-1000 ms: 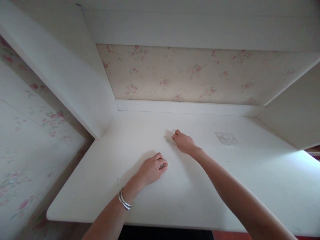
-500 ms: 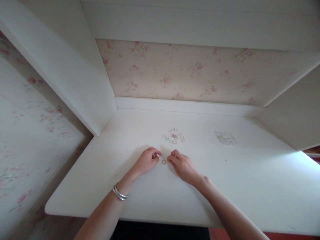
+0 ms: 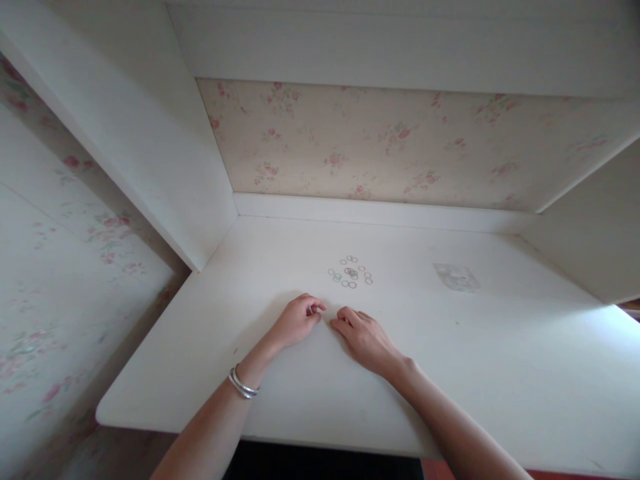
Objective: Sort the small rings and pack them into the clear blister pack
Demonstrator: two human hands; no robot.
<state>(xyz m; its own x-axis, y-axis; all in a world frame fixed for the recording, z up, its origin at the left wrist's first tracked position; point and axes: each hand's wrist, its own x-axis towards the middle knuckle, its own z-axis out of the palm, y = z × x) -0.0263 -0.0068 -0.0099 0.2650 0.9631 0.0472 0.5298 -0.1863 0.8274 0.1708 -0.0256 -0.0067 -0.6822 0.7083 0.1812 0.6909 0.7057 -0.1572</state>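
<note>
My left hand (image 3: 299, 321) rests on the white table with its fingers loosely curled, thumb and index finger a little apart, and nothing visible between them. Just to its right, my right hand (image 3: 361, 335) is closed, its thumb and index fingertips pressed together low at the tabletop. A small yellowish ring lies hidden at those fingertips; only a pale trace shows. Beyond both hands several thin rings (image 3: 353, 285) lie scattered in a loose cluster, some overlapping in the middle. They look like plain round bands; their material is too small to tell.
A clear, flat plastic packet or box (image 3: 456, 277) lies on the white table (image 3: 500, 380) to the right. White panels (image 3: 150, 153) stand at the sides, with a low ledge (image 3: 380, 212) at the back. A tiny dark speck (image 3: 235, 351) lies near my left wrist.
My right hand has shifted slightly left, and its fingertips now cover the yellowish ring that lay between the hands. The left hand holds nearly the same pose. The view has moved slightly.
</note>
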